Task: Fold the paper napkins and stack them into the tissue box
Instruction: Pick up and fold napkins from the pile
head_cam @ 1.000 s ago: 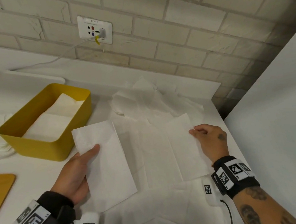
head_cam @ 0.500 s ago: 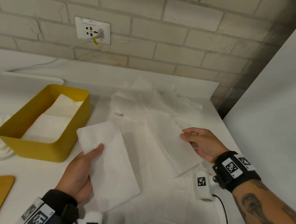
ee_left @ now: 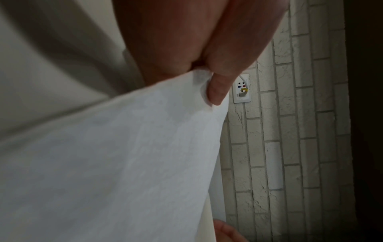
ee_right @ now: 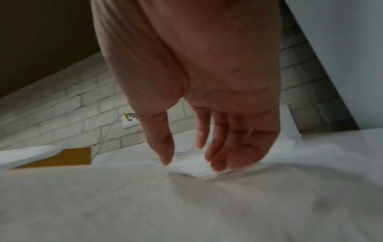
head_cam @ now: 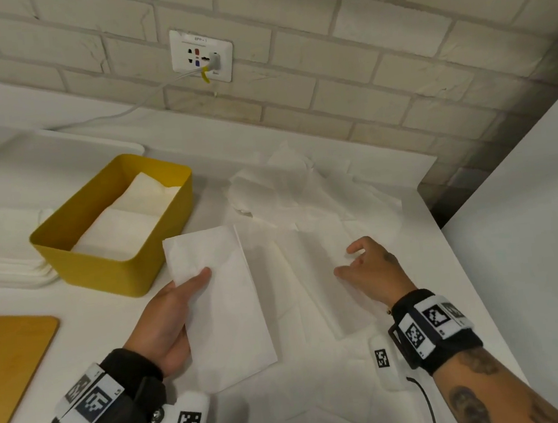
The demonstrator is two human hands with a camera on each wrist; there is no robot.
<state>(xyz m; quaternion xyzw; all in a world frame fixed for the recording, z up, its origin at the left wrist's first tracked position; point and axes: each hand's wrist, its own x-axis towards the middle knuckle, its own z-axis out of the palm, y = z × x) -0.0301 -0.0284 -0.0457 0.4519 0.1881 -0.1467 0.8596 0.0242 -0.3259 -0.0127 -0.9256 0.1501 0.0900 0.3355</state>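
Folded napkin held in the left hand, right hand loose over the loose sheets.

The desk (head_cam: 11,298) has bare room at its left edge; the yellow tissue box (head_cam: 118,273), napkins stacked inside, sits toward the back. The left hand (head_cam: 170,321) pinches a folded napkin (head_cam: 225,306) by its long side, thumb on top, just in front of the box. The right hand (head_cam: 370,270), fingers relaxed and holding nothing, hovers over the spread napkins (head_cam: 305,215) near the desk's right edge; half a second ago it gripped a sheet there.
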